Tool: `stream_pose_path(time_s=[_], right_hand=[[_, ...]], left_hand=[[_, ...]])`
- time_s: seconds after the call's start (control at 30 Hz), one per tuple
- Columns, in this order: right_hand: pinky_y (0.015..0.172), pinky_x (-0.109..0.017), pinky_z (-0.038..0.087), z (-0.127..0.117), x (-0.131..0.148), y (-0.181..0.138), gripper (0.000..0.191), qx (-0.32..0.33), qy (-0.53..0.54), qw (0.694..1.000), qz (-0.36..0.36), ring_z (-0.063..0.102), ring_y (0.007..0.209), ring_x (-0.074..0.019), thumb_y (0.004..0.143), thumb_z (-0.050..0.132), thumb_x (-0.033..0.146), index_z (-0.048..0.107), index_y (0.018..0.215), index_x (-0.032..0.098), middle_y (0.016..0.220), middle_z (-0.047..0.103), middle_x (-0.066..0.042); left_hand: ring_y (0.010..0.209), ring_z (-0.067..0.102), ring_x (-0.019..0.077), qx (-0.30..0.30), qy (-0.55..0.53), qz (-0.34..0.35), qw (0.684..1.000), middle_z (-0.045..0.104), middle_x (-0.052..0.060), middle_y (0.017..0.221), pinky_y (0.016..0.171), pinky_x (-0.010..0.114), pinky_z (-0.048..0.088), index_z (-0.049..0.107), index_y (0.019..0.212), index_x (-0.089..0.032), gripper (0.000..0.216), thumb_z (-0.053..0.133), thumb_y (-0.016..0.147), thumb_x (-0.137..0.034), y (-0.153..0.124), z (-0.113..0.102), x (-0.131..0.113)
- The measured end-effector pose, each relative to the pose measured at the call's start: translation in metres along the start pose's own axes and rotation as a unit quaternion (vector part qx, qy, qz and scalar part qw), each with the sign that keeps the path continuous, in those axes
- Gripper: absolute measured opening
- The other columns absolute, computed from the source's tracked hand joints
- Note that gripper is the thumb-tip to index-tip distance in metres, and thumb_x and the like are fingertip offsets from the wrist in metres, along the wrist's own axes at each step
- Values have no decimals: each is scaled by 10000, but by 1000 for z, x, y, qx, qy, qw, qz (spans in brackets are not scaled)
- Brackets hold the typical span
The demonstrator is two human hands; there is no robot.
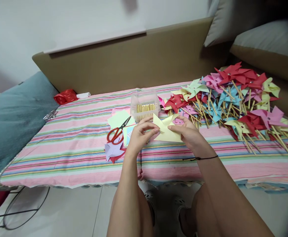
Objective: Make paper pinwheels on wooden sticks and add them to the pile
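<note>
A pale yellow paper square [167, 131], cut and partly folded into a pinwheel shape, is held between both hands above the striped cloth. My left hand [141, 134] pinches its left side with thumb and fingers. My right hand [189, 133] grips its right edge, fingers curled; a thin black cord circles that wrist. Just behind the paper stands a clear plastic box [144, 105] of wooden sticks. Red-handled scissors [117, 132] lie on loose coloured paper sheets [119, 119] to the left of my left hand.
A large heap of finished paper pinwheels [235, 98] on wooden sticks covers the right of the pink striped cloth [79, 141]. Purple and red paper scraps [114, 152] lie near the front edge. A red bag [65, 96] sits back left, a teal cushion [13, 121] beside it.
</note>
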State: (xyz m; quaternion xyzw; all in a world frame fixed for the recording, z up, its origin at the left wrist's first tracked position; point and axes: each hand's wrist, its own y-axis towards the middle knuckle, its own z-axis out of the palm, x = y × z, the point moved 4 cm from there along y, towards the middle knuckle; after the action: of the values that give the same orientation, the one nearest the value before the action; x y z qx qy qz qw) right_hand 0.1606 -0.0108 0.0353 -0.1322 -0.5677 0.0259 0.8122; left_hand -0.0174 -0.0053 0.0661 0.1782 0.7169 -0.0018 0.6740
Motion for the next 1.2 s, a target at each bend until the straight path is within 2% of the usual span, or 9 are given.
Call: stream_pose_path(time_s=[0.2, 0.33, 0.53, 0.63, 0.8, 0.9, 0.97, 1.1, 1.2], right_hand=[[618, -347, 576, 4, -2, 0, 793, 19, -20, 1000, -6, 715, 663, -231, 507, 843, 255, 437, 1187, 245, 726, 707, 24], [629, -355, 586, 5, -3, 0, 744, 24, -19, 999, -14, 717, 642, -230, 508, 837, 246, 443, 1139, 256, 705, 707, 27], [582, -344, 554, 10, 0, -4, 721, 38, -41, 998, -12, 701, 612, -235, 515, 820, 252, 433, 1122, 252, 664, 693, 23], [544, -313, 527, 12, 3, -6, 726, 38, -49, 998, -13, 686, 588, -224, 516, 809, 245, 415, 1126, 242, 612, 672, 39], [542, -289, 523, 12, 2, -6, 788, 44, -33, 998, -5, 673, 559, -196, 484, 828, 246, 402, 1146, 242, 654, 713, 11], [571, -309, 545, 10, -1, -3, 792, 43, -25, 999, -12, 692, 583, -208, 479, 841, 258, 414, 1145, 248, 690, 729, 0], [598, -338, 561, 8, -3, -1, 786, 43, -22, 999, -23, 705, 600, -225, 485, 844, 272, 420, 1147, 254, 695, 729, 5], [642, -390, 578, 6, -6, 2, 801, 43, -25, 998, -40, 724, 637, -256, 496, 846, 288, 414, 1170, 263, 705, 728, 9], [639, -403, 580, 6, -7, 3, 799, 44, -34, 997, -45, 727, 655, -272, 503, 842, 299, 412, 1175, 261, 717, 730, -2]], left_hand=[[1128, 581, 262, -84, 1, 4, 996, 623, 129, 1073, 831, 331, 543, 704, 674, -158, 128, 787, 647, -252, 3, 6, 3], [899, 629, 189, -86, 7, 22, 996, 619, 101, 1001, 741, 303, 548, 722, 665, -163, 140, 808, 617, -262, 4, 8, 5], [907, 632, 198, -82, 16, 25, 996, 646, 108, 942, 648, 260, 523, 738, 667, -169, 124, 812, 617, -255, 4, 9, 6], [837, 631, 174, -85, 22, 19, 996, 644, 107, 938, 590, 236, 494, 727, 668, -157, 137, 810, 615, -252, 4, 10, 5], [613, 583, 75, -85, -20, -27, 996, 641, 79, 1017, 466, 182, 408, 585, 713, -149, 258, 803, 612, -246, 2, 14, 6], [629, 642, 101, -102, -99, -58, 988, 669, 50, 1027, 519, 199, 474, 406, 833, -212, 483, 815, 574, -212, 2, 17, 7], [667, 678, 132, -113, -127, -69, 983, 694, 29, 956, 570, 222, 511, 340, 900, -241, 588, 818, 560, -195, 2, 19, 8], [592, 668, 141, -110, -142, -110, 978, 702, -11, 737, 555, 222, 507, 332, 982, -243, 636, 817, 572, -226, 1, 21, 13], [517, 637, 137, -108, -131, -133, 976, 702, -3, 666, 504, 210, 480, 365, 992, -226, 618, 822, 578, -263, 0, 22, 14]])
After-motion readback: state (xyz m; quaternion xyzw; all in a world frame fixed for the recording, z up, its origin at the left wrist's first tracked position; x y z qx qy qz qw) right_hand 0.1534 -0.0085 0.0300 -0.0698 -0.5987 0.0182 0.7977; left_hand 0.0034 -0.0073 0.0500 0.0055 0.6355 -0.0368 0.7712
